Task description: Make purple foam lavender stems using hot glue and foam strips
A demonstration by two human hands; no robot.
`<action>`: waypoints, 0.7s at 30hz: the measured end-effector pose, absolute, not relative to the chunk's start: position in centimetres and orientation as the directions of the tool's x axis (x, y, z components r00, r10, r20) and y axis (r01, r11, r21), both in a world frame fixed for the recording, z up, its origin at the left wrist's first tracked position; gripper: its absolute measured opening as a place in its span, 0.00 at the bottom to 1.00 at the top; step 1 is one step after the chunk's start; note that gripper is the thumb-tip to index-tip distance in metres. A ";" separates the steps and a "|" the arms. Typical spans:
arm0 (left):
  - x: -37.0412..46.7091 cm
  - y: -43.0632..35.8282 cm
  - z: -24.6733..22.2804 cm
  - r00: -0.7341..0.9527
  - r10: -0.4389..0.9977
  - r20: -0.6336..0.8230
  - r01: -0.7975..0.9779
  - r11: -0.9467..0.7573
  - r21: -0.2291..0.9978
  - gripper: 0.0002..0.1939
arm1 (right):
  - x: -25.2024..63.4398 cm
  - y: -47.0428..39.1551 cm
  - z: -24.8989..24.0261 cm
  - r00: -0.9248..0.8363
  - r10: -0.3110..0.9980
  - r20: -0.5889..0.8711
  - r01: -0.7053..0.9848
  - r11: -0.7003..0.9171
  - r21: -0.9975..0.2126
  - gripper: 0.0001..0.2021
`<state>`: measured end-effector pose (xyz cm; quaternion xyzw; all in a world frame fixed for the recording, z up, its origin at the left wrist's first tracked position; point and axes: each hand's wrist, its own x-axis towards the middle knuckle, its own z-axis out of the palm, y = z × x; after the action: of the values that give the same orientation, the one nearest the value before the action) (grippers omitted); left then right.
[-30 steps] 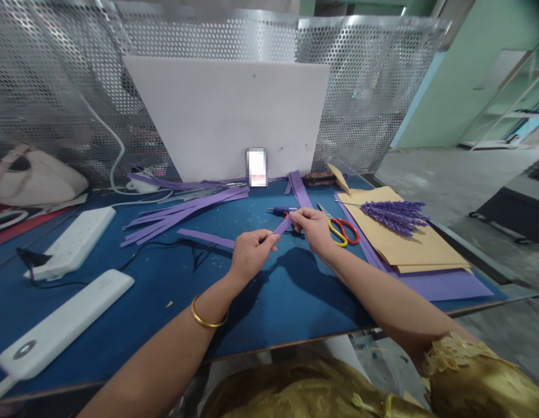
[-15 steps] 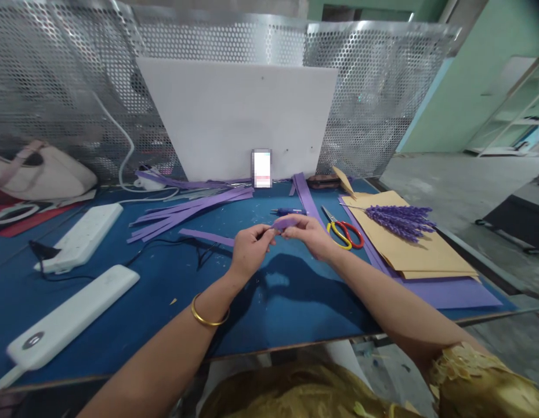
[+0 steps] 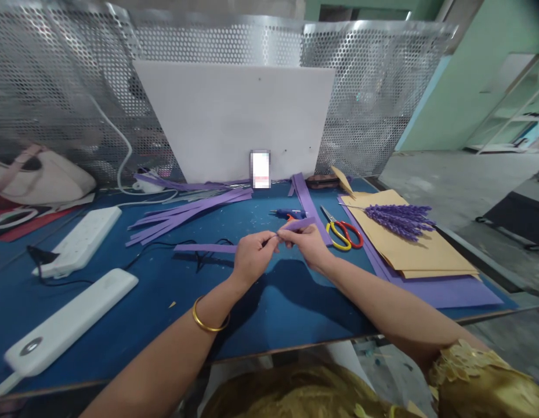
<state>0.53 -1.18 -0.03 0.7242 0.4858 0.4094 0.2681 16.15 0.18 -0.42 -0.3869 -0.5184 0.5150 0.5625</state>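
- The left hand (image 3: 254, 255) is nearly closed, thumb and index finger pinching the purple strip (image 3: 203, 248); its other fingers curl in under the palm.
- The right hand (image 3: 310, 247) grasps the strip too, between thumb and fingers, its fingertips close to the left hand's.
- The strip is narrow and flat. One length sticks out to the left past the left hand, above the blue table (image 3: 165, 325); the other end rises at a slant over the right hand's fingers. Between the hands it looks gathered thin, though the fingers hide most of that part.
- Both hands are over the middle of the table, backs up, wrists slightly bent. The forearms come in from the lower left and lower right and draw together; a gold bangle (image 3: 208, 325) rings the left wrist.
- Just beyond the right hand lies a blue glue gun (image 3: 293, 213) with an orange trigger, and beside it a long purple band (image 3: 307, 200).
- To the right of that hand are scissors (image 3: 345, 235) with one red and one yellow handle, blades apart.
- Farther right, a purple flower bunch (image 3: 400, 219) rests on tan sheets (image 3: 408, 252), with purple sheets (image 3: 456, 290) under them.
- Beyond the left hand, loose strips (image 3: 186, 213) fan out on the table.
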 end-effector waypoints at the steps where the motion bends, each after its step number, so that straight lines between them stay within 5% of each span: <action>1: 0.6 -1.2 -0.1 0.190 0.927 0.325 0.468 -0.376 0.800 0.16 | 16.2 0.3 -0.5 -0.040 0.983 0.177 -0.186 0.167 -0.968 0.11; 8: 0.8 -1.2 0.1 0.176 0.948 0.266 0.411 -0.317 0.855 0.15 | 18.6 2.6 -0.3 0.172 0.969 0.175 -0.269 0.217 -0.938 0.14; 21: 0.5 -1.0 0.0 0.180 0.947 0.267 0.391 -0.318 0.864 0.15 | 19.3 2.9 0.1 0.108 0.990 0.088 -0.409 0.125 -0.904 0.18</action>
<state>0.50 -0.99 -0.02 0.6938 0.4820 0.4216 0.3296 19.29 2.86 0.12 -0.3757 -0.3868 0.5445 0.6424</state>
